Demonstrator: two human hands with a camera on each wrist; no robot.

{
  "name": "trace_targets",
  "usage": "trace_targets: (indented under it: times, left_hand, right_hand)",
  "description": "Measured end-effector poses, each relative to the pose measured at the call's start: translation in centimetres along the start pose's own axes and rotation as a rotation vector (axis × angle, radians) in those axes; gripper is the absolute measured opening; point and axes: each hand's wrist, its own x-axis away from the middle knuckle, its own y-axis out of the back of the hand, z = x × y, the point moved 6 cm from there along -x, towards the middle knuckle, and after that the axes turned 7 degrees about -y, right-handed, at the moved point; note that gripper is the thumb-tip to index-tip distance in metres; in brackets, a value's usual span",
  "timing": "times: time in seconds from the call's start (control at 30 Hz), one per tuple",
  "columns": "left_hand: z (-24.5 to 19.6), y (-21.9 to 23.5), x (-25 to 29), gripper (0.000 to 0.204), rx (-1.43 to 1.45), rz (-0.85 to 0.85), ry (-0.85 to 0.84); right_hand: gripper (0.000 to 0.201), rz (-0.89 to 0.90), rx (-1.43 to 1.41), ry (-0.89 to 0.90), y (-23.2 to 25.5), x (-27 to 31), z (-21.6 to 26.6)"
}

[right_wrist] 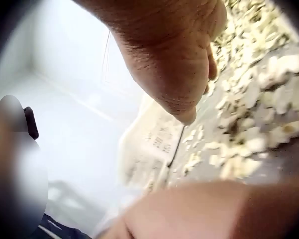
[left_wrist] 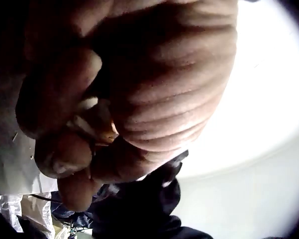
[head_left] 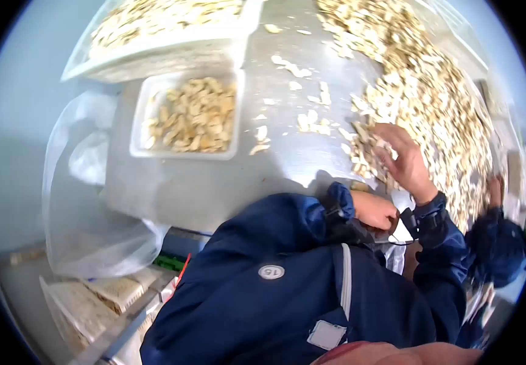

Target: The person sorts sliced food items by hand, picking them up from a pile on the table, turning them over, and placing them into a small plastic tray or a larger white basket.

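A broad heap of pale, brown-edged dried slices [head_left: 433, 115] spreads over the metal table [head_left: 293, 164]. My right hand [head_left: 403, 158] reaches over the heap's near edge, fingers and thumb apart, with slices right at the fingertips. In the right wrist view its thumb [right_wrist: 187, 112] points down beside the slices [right_wrist: 244, 124]; the other fingers are mostly hidden. My left hand [head_left: 372, 210] is close to my body, just below the right one. Seen from the left wrist, its fingers [left_wrist: 64, 94] curl toward the palm around a few slices [left_wrist: 97, 119], partly hidden.
A white tub [head_left: 138, 131] of browner pieces stands on the left, below a larger bin [head_left: 165, 58] of pale slices. Small groups of slices [head_left: 315, 125] lie mid-table. A clear plastic bag [head_left: 68, 225] hangs at the left edge. Another person's sleeve [head_left: 497, 246] is at the right.
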Motion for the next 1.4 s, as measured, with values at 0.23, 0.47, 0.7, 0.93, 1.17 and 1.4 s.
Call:
trace_targets:
  times: [0.23, 0.47, 0.7, 0.93, 1.17, 1.4]
  left_hand:
    - [-2.3, 0.0, 1.1, 0.021, 0.208, -0.004, 0.1]
    - [-2.3, 0.4, 1.4, 0.017, 0.362, -0.134, 0.164]
    - [-2.1, 1.1, 1.6, 0.012, 0.46, -0.198, 0.185]
    - [-1.3, 1.7, 2.0, 0.012, 0.698, -0.349, 0.147]
    - [-1.3, 2.1, 1.9, 0.012, 0.737, -0.404, 0.102]
    - [-1.5, 2.5, 1.8, 0.013, 0.831, -0.456, 0.095]
  right_hand:
    - [0.038, -0.199, 0.305, -0.207, 1.6, 12.8, -7.7]
    - [0.041, -0.204, 0.163, -0.264, 2.3, 16.5, -6.8]
    - [0.023, -0.549, 0.441, -0.483, 5.0, 16.6, -15.7]
    - [0.025, -0.474, 0.354, -0.546, 2.4, 8.4, -15.2]
    - [0.029, -0.395, -0.085, -0.813, 3.0, 13.5, -16.1]
    - [0.034, -0.39, -0.438, -0.863, 2.8, 16.2, -16.4]
